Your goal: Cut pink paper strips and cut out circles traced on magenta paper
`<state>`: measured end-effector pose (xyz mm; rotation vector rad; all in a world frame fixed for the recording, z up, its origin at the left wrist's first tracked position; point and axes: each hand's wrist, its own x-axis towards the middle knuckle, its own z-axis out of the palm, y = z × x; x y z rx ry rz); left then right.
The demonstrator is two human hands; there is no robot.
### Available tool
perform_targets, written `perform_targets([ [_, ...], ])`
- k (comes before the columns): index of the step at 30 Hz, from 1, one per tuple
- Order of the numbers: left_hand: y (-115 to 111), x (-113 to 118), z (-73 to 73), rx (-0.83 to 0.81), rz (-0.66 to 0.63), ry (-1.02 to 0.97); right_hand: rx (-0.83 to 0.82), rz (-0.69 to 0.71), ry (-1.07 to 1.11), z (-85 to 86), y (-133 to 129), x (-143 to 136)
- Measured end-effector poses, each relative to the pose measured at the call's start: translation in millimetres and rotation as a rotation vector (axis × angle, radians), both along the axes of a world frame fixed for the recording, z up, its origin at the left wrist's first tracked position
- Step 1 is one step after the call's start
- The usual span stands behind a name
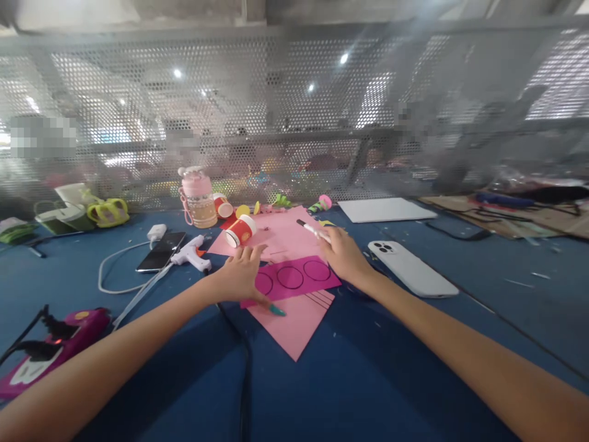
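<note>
My left hand (242,270) lies open at the left end of a magenta paper strip (289,277). Its thumb, with a teal nail, rests over the strip's lower left edge, and its other fingers point towards a red and white paper cup (245,231) lying on its side. Three black circles are drawn in a row on the strip; the left one is partly covered by my hand. Beneath the strip lies a larger light pink sheet (294,334) with several dark lines near one edge. In my right hand (343,252) is a white marker (313,229), its black end pointing up and left.
At left are a glue gun (191,253), a dark phone (161,252), a white charger and a purple power strip (78,331). A pink bottle (197,199) and second cup (223,206) stand behind. A white phone (411,270) and white board (386,210) lie right.
</note>
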<state>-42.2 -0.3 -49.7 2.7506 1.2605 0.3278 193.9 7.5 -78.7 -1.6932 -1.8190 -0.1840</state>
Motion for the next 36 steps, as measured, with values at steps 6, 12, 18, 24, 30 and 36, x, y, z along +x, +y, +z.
perform_targets([
  [6,1.1,-4.0,10.8,-0.204,0.045,0.032,-0.03,-0.159,-0.264,13.8,-9.5,2.0],
  [12,0.1,-2.7,18.1,-0.155,-0.005,-0.008,-0.415,-0.461,-0.28,32.8,-40.3,7.4],
  [18,8.3,-6.2,21.7,-0.123,-0.032,-0.084,-0.634,-0.353,-0.216,26.5,-42.0,14.6],
  [24,16.2,-9.2,25.7,-0.268,-0.046,-0.464,-0.669,-0.262,-0.082,29.1,-28.3,26.0],
  [30,16.1,-1.2,11.9,-0.57,0.009,-1.127,-0.421,-0.348,0.137,36.4,-21.6,38.9],
  [36,8.7,6.8,-1.3,-0.898,0.101,-1.414,-0.156,0.153,1.019,39.4,-23.2,22.3],
])
